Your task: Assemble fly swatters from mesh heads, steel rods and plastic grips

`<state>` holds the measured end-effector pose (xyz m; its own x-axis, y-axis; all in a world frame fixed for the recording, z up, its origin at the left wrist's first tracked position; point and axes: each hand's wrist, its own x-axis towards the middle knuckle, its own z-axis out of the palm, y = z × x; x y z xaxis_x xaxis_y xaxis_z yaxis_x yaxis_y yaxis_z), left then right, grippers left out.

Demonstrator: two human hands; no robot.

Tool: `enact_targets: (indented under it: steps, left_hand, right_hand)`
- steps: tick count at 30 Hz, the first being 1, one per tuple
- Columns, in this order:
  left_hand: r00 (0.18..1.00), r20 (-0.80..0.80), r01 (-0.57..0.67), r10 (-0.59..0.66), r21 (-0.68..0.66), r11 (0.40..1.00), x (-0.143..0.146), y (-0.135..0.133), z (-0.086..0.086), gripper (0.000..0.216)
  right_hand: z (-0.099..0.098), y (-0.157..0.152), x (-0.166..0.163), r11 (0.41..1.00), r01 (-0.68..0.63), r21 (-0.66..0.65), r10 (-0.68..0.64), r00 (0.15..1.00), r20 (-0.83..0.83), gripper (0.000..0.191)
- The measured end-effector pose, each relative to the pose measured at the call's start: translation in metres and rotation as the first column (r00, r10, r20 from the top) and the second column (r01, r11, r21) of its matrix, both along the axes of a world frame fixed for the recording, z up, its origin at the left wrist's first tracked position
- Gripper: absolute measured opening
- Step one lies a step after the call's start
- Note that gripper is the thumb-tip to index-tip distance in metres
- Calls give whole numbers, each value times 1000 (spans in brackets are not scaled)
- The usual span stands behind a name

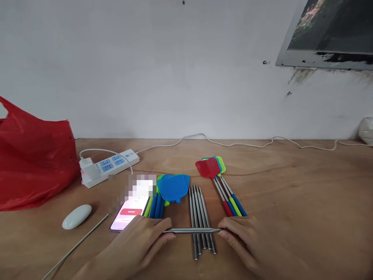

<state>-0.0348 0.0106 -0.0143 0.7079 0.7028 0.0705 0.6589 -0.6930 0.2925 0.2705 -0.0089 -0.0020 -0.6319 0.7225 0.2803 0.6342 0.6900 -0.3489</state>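
A thin metal telescopic rod (192,230) lies level between my two hands. My left hand (145,237) pinches its left end between thumb and fingers, and my right hand (244,241) pinches the narrower right end. Under it on the table several similar metal rods (201,214) lie side by side, pointing away from me. Beyond my left hand are blue fly swatter heads (174,187), stacked over green ones, with blue and green handle grips (156,206) beside them. Past my right hand lie fly swatters with red (208,167), blue and green heads, metal shafts and coloured grips.
A lit phone (132,210) lies left of the grips. Farther left are a white mouse (77,216), a grey cable (75,247), a white power strip (110,166) with a plugged-in charger, and a red plastic bag (35,159). A white cord (233,144) runs along the wall.
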Motion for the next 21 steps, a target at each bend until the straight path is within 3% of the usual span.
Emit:
enact_targets:
  steps: [8,15,18,21]
  left_hand:
    - [998,-56,47,-41,114,992,13,-2,-6,56]
    - [999,-33,25,-24,43,999,24,-8,-1,46]
    - [1000,3,18,-19,17,1000,30,-8,1,38]
    - [992,80,97,-95,-21,995,35,-4,6,32]
  right_hand:
    - [-19,2,2,996,86,8,-86,996,-16,30]
    - [-22,-3,8,970,121,-209,-156,974,-162,35]
    - [-26,3,5,903,126,-411,-305,862,-405,38]
    - [-27,16,0,808,26,-589,-486,596,-639,41]
